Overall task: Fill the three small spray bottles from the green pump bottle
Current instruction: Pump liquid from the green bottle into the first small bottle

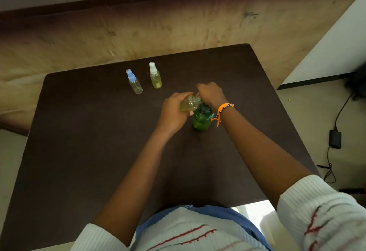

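Note:
My left hand (174,112) grips a small uncapped spray bottle (189,103) with yellowish liquid, tilted with its neck toward the right. My right hand (211,94) is curled at that neck, above the dark pump head of the green pump bottle (202,119), which stands on the dark table (99,141). What the right fingers hold is hidden. Farther back stand two capped spray bottles: one with a blue cap (134,82), nearly clear, and one with a white cap (155,75), holding yellow-green liquid.
The table's far edge runs just behind the two capped bottles. A wall and a dark ledge lie beyond it. On the floor to the right lies a black power adapter (335,138) with cables.

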